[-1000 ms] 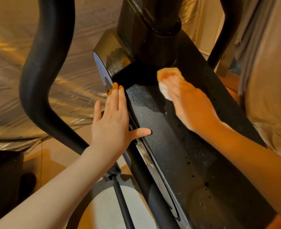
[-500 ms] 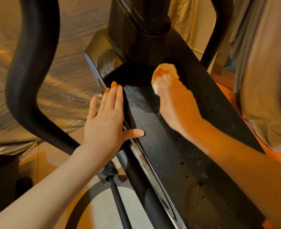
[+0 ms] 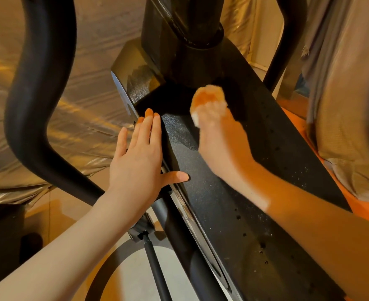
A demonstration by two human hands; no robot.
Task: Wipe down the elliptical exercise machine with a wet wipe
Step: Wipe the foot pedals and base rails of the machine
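Observation:
The elliptical's black textured housing (image 3: 233, 213) runs from the lower right up to a thick black column (image 3: 185, 35). My right hand (image 3: 220, 144) holds a crumpled white wet wipe (image 3: 208, 97) against the housing's top, just in front of the column's base; its fingers are blurred. My left hand (image 3: 140, 157) lies flat on the housing's left edge, fingers straight and thumb spread onto the top surface.
A curved black handlebar arm (image 3: 38, 94) rises at the left, another black arm (image 3: 287, 40) at the upper right. Shiny golden sheeting (image 3: 88, 109) lies beyond the machine. My grey shirt (image 3: 348, 94) hangs at the right. A thin black rod (image 3: 155, 268) runs below my left wrist.
My right hand has slid the wipe a little up and left along the housing toward the column's base. My left hand has kept its place on the edge.

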